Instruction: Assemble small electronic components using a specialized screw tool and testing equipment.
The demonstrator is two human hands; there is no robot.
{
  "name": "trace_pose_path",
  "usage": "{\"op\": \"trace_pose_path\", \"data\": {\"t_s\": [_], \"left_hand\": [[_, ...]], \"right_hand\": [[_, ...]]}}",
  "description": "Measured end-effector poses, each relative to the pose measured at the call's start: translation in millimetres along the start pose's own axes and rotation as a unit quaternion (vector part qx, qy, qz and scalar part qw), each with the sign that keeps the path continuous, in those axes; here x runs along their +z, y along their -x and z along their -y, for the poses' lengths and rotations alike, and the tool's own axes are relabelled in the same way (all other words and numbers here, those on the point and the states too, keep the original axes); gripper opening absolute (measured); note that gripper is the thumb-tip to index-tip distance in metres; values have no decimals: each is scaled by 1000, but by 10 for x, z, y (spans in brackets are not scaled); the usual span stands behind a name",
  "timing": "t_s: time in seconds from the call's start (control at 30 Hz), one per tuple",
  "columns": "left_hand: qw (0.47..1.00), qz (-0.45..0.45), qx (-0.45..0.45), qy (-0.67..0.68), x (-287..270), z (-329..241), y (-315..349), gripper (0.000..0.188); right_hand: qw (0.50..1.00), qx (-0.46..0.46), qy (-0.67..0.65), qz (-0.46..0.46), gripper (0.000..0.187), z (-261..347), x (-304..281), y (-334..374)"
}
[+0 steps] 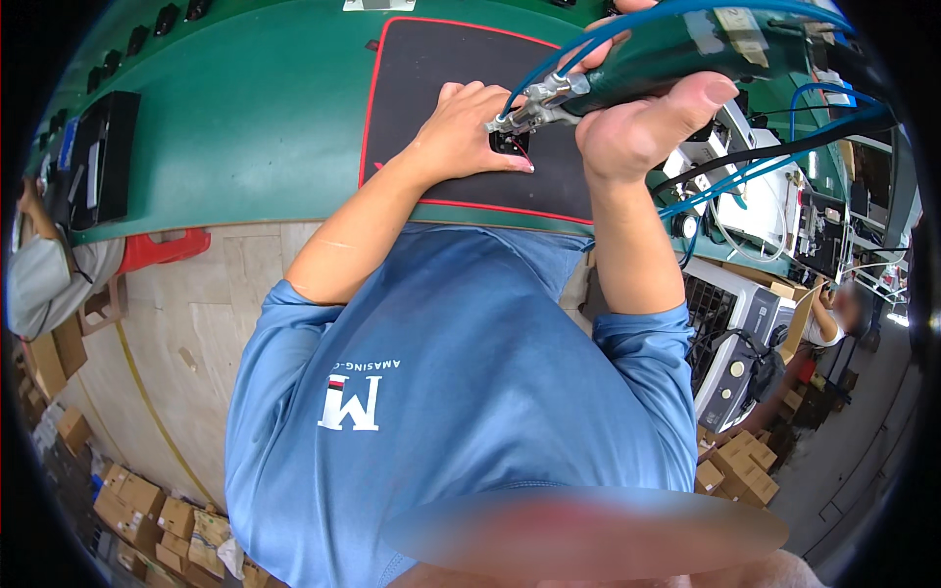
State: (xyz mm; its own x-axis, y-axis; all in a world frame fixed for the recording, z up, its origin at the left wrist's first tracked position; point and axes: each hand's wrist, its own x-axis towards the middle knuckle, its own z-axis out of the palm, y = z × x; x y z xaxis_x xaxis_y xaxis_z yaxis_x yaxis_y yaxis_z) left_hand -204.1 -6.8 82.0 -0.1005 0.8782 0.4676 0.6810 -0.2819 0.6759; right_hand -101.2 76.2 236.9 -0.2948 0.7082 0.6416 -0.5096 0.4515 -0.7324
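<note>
My left hand [459, 135] rests on the dark mat [412, 73], fingers curled round a small black part [507, 145] with a thin red wire. Most of that part is hidden by the hand and by the tool over it. My right hand [637, 132] grips a thick dark green cylindrical tool [686, 61] with a metal valve and nozzle [539, 101] at its end. Tilted down to the left, the nozzle tip meets or hovers just over the black part; I cannot tell which. Blue hoses [627, 22] run from the tool.
A green table [255, 127] lies beneath the red-edged mat. At its left stands a black tray [103, 162]. Hoses, a gauge [683, 226] and equipment crowd the right side, with a grey machine [735, 353] below. Another person [59, 265] sits at the far left; cardboard boxes [132, 500] are stacked behind.
</note>
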Motion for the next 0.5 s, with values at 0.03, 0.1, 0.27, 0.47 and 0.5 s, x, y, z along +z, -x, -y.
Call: {"op": "trace_pose_path", "data": {"t_s": [0.03,0.1,0.27,0.47,0.5], "left_hand": [[1000,6,-2,-3,-3,0,-2,81],[1000,12,-5,-7,-8,-2,-9,80],[998,50,-18,-15,-33,-24,-22,77],[999,32,-6,-23,-16,-14,-5,75],[999,32,-4,-21,-13,-23,-17,75]], "right_hand": [[997,16,64,35,82,8,-35,-9],[998,-10,57,-9,80,-39,18,-34],[983,-180,10,42,67,275,119,-383],[982,-180,51,30,57,407,209,-448],[982,-181,53,29,57,452,219,-439]]}}
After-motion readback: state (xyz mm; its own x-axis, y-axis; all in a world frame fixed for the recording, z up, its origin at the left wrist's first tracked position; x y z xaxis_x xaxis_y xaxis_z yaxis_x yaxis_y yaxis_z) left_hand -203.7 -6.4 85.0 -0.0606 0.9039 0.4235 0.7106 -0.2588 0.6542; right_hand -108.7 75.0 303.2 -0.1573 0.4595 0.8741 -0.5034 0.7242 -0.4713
